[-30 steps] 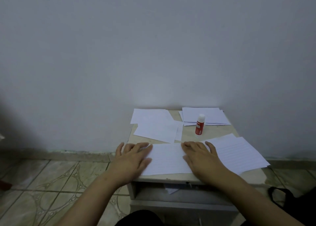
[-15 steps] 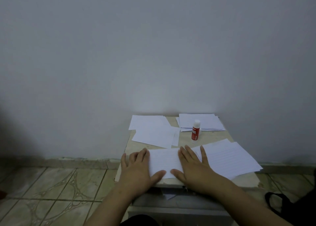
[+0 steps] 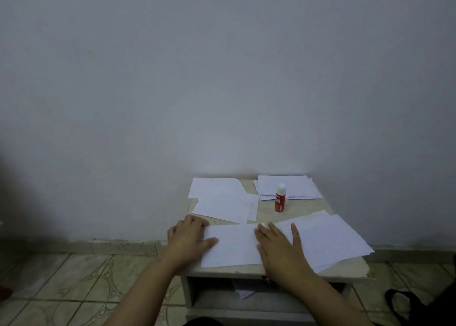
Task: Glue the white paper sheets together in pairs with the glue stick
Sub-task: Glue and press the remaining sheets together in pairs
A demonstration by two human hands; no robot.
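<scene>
Both flat with fingers spread, the left hand (image 3: 188,239) and right hand (image 3: 277,245) press the paper pair (image 3: 232,245) — best smoothed centre outward, edges aligned.

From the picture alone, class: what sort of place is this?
Probably a room in a home: a small low table against a bare wall, a patterned tiled floor, and a black bag lying there.

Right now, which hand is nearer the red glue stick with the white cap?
Right. The right hand lies flat just in front of the red glue stick; the left hand presses the table's left edge, farther away.
</scene>
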